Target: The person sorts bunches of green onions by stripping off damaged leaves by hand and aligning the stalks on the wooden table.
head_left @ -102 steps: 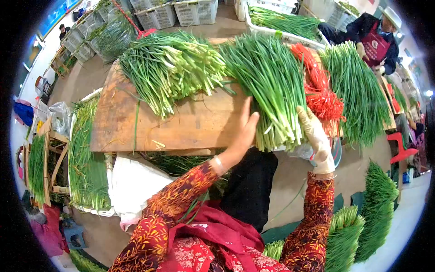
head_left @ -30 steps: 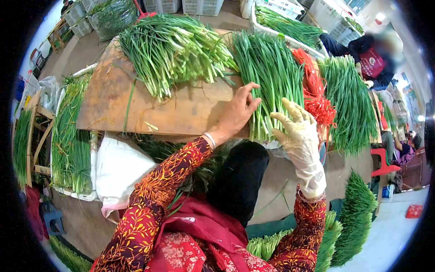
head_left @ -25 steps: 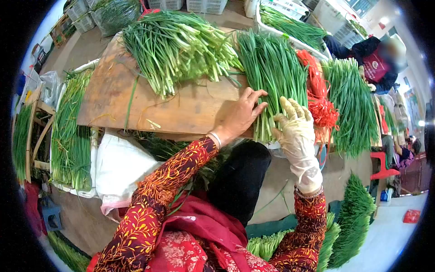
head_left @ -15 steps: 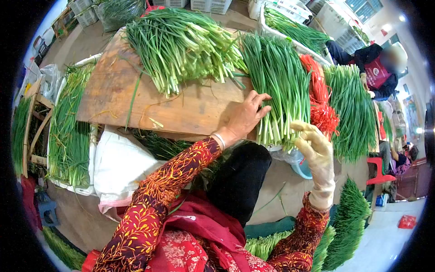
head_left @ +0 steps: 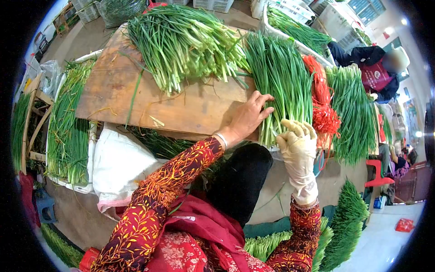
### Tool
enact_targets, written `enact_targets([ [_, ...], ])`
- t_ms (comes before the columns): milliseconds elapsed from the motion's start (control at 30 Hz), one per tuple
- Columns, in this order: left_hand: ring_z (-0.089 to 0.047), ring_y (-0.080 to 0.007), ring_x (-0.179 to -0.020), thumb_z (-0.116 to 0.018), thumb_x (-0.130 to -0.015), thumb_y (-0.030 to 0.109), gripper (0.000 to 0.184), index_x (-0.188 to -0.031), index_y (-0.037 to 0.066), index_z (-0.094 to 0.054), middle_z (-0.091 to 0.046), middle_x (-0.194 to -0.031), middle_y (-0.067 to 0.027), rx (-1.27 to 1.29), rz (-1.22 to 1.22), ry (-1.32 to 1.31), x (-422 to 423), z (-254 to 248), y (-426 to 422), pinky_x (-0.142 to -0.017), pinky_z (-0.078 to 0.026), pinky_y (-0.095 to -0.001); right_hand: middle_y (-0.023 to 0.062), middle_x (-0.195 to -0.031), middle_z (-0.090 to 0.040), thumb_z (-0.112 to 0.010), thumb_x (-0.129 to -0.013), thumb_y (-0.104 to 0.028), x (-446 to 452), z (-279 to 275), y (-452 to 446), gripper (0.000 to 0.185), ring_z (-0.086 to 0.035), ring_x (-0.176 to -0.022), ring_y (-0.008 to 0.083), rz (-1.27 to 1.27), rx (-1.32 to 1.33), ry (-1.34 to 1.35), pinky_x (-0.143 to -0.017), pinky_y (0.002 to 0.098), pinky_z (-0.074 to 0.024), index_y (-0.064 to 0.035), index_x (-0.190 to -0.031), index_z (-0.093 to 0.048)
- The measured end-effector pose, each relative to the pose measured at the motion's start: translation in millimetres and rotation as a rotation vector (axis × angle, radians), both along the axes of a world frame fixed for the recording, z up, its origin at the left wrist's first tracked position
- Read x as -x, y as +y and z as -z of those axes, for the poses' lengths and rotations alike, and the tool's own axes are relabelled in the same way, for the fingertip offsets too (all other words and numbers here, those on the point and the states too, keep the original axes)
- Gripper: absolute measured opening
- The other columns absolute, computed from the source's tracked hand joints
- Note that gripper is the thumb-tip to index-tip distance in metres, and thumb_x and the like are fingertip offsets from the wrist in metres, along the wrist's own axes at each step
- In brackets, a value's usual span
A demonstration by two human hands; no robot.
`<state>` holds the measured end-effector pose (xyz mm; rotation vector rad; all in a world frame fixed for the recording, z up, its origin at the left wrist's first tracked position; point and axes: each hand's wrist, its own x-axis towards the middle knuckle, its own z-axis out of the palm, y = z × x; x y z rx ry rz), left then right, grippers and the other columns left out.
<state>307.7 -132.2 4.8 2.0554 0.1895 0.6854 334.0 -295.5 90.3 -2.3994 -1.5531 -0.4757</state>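
Right hand [head_left: 297, 143] is moved inward, half-curled, grip unclear; left hand [head_left: 250, 115] is laid loosely open against greens [head_left: 283, 84], leaf tips pointed away. Crate [head_left: 297, 13] is marked "川林".

On my feed, green stalks [head_left: 283, 81] and bright red strings [head_left: 324, 111] top a brown board [head_left: 136, 102]; below it, a white sack [head_left: 120, 161] and dark-red sleeves [head_left: 158, 181] with orange-yellow leaf patterns.

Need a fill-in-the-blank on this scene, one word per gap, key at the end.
The pale glove is on the person's ____ hand.
The tangled strings beside the middle bundle are ____.
The board is made of ____.
The stool at lower left is ____.
Missing words: right; red; wood; blue.
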Motion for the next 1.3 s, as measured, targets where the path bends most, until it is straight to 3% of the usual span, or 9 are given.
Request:
enact_targets([
  [67, -0.055, -0.0259, -0.064, -0.052, -0.086, 0.028, 0.027, -0.107, 0.011, -0.049, -0.047, -0.091, -0.0095, -0.062, -0.019, -0.051, -1.4, 3.7, 0.9, -0.054, -0.046, -0.0357, 0.0040, -0.096, -0.061, -0.063, -0.071, -0.011, 6.0, -9.6, -4.2, 0.011, -0.056, -0.089, 0.0196, -0.018, -0.092, 0.029, -0.087, 0.0385, -0.0368, -0.0061, -0.081, -0.060],
  [167, -0.055, -0.0240, -0.066, -0.052, -0.086, 0.028, 0.027, -0.107, 0.011, -0.049, -0.046, -0.090, -0.0087, -0.013, 0.019, -0.046, -3.8, 7.6, 1.7, -0.055, -0.046, -0.0350, 0.0072, -0.079, -0.060, -0.053, -0.081, -0.007, 35.5, -45.1, -24.7, 0.010, -0.054, -0.071, 0.0151, 0.255, -0.594, 1.231, -0.070, 0.0308, -0.0443, -0.0002, -0.075, -0.058],
  [267, -0.055, -0.0231, -0.068, -0.052, -0.087, 0.028, 0.026, -0.107, 0.011, -0.049, -0.046, -0.090, -0.0083, -0.010, 0.001, -0.027, -1.6, 2.4, 1.4, -0.056, -0.046, -0.0347, 0.0116, -0.078, -0.062, -0.057, -0.082, -0.015, 31.2, -33.7, -71.5, 0.018, -0.058, -0.073, 0.0163, -0.419, -0.468, 1.690, -0.068, 0.0305, -0.0456, 0.0016, -0.084, -0.061],
  [367, -0.052, -0.0211, -0.072, -0.050, -0.088, 0.023, 0.025, -0.108, 0.009, -0.049, -0.045, -0.087, -0.0078, 0.041, 0.035, -0.070, 0.4, -0.6, 3.5, -0.063, -0.045, -0.0324, 0.0111, -0.084, -0.063, -0.062, -0.078, -0.023, 45.6, -31.4, -73.5, 0.020, -0.061, -0.077, 0.0243, 0.145, 0.296, 1.095, -0.069, 0.0320, -0.0460, -0.0048, -0.088, -0.062],
  [533, -0.047, -0.0174, -0.075, -0.048, -0.089, 0.018, 0.024, -0.111, 0.007, -0.046, -0.043, -0.083, -0.0071, 0.127, 0.082, -0.028, 18.9, -20.8, 10.2, -0.070, -0.042, -0.0296, 0.0082, -0.084, -0.062, -0.062, -0.077, -0.009, 40.8, -28.7, -66.4, 0.015, -0.059, -0.079, 0.0160, 0.302, 0.145, 0.939, -0.072, 0.0270, -0.0453, -0.0023, -0.091, -0.062],
  [600, -0.047, -0.0172, -0.076, -0.048, -0.089, 0.017, 0.024, -0.111, 0.007, -0.046, -0.044, -0.083, -0.0068, 0.084, 0.063, -0.022, 21.0, -24.0, 10.9, -0.070, -0.042, -0.0299, 0.0093, -0.080, -0.063, -0.065, -0.075, -0.014, 37.0, -25.2, -56.6, 0.015, -0.060, -0.074, 0.0247, 0.141, -0.344, 0.807, -0.068, 0.0328, -0.0468, -0.0070, -0.088, -0.062],
  [733, -0.051, -0.0209, -0.087, -0.050, -0.086, 0.016, 0.028, -0.113, 0.011, -0.046, -0.048, -0.093, -0.0076, -0.114, 0.037, -0.064, 13.3, -37.9, 1.9, -0.080, -0.044, -0.0338, 0.0070, -0.097, -0.058, -0.068, -0.068, -0.011, 12.8, -33.2, -28.5, 0.031, -0.054, -0.092, 0.0240, 0.099, -0.192, 0.121, -0.083, 0.0361, -0.0395, -0.0106, -0.098, -0.059],
  [967, -0.022, -0.0216, -0.132, -0.033, -0.093, 0.027, 0.038, -0.129, 0.016, -0.039, -0.033, -0.138, -0.0014, -0.401, 0.280, -0.137, -44.8, -20.1, -15.7, -0.108, -0.012, -0.0429, 0.0048, -0.096, -0.053, -0.071, -0.061, -0.018, -24.9, -8.8, -21.9, 0.038, -0.049, -0.093, 0.0243, 0.198, 0.017, -0.023, -0.083, 0.0379, -0.0358, -0.0152, -0.097, -0.059],
  [1300, -0.024, -0.0208, -0.130, -0.035, -0.092, 0.025, 0.036, -0.127, 0.016, -0.040, -0.036, -0.136, -0.0013, -0.447, 0.265, -0.152, -44.0, -15.3, -14.1, -0.107, -0.013, -0.0419, 0.0055, -0.085, -0.054, -0.067, -0.065, -0.020, -29.8, -15.0, -17.3, 0.018, -0.051, -0.084, 0.0239, 0.156, 0.121, 0.004, -0.082, 0.0391, -0.0357, -0.0132, -0.082, -0.061],
])
